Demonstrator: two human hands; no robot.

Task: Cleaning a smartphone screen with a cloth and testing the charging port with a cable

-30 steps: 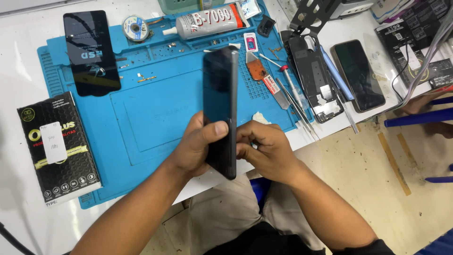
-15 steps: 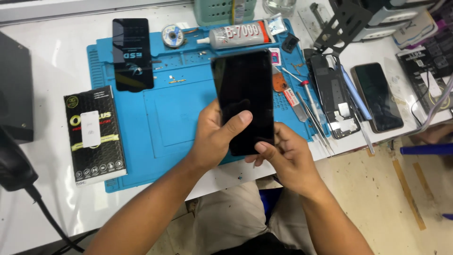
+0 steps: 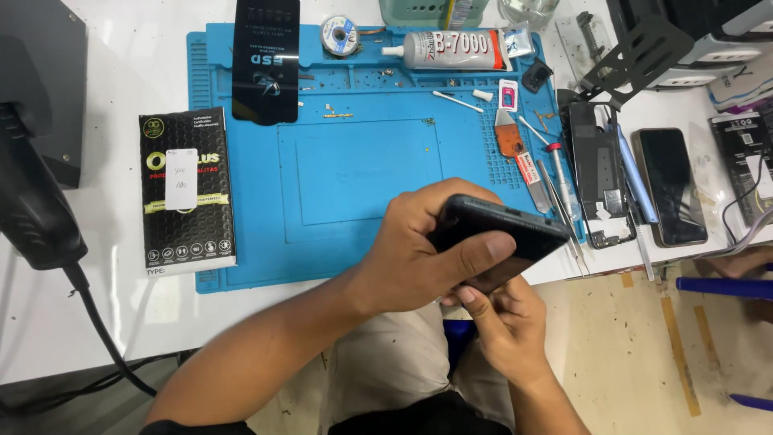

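Tipped nearly flat since the earlier frame, the black phone [image 3: 501,234] now shows its edge above the white worktop [image 3: 137,72] rim, beside the blue mat [image 3: 362,177]. The left hand [image 3: 419,250] is closed around it; the right hand [image 3: 503,326] presses fingertips beneath. A glue tube [image 3: 455,50] lies on the mat's far edge.

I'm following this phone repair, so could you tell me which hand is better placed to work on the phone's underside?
Probably the right hand: it sits under the black phone, fingertips touching it, while the left hand is occupied holding it.
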